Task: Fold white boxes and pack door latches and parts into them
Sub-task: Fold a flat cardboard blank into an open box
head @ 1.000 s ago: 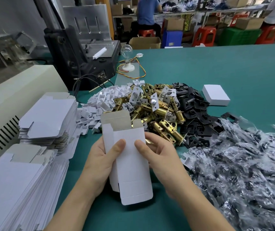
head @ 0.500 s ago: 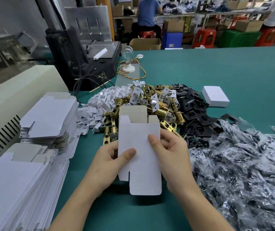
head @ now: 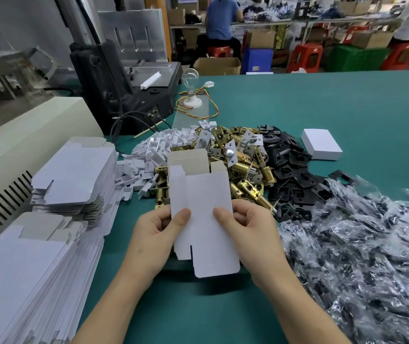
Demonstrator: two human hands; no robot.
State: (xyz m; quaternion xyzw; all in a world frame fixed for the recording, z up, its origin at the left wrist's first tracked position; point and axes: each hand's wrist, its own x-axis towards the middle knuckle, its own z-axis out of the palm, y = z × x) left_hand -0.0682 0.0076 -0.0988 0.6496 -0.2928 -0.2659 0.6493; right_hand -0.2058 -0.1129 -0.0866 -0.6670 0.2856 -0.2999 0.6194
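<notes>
I hold a flat white box blank [head: 202, 207] upright above the green table [head: 347, 108], its flaps unfolded at top and bottom. My left hand [head: 156, 234] grips its left edge, thumb on the front. My right hand [head: 250, 232] grips the right edge the same way. Behind the blank lies a heap of brass door latches [head: 245, 167], with small white plastic parts [head: 154, 152] to its left and black plates [head: 290, 170] to its right. One folded white box [head: 321, 147] sits farther right.
Stacks of flat white blanks [head: 74, 175] fill the left side, next to a beige machine [head: 25, 135]. A pile of clear bags with dark parts [head: 362, 244] covers the right. A black machine [head: 134, 90] and a light bulb [head: 191, 78] stand behind. People sit at far benches.
The blank has moved from a leftward tilt to upright and centred between my hands. Both hands shifted slightly right and forward with it.
</notes>
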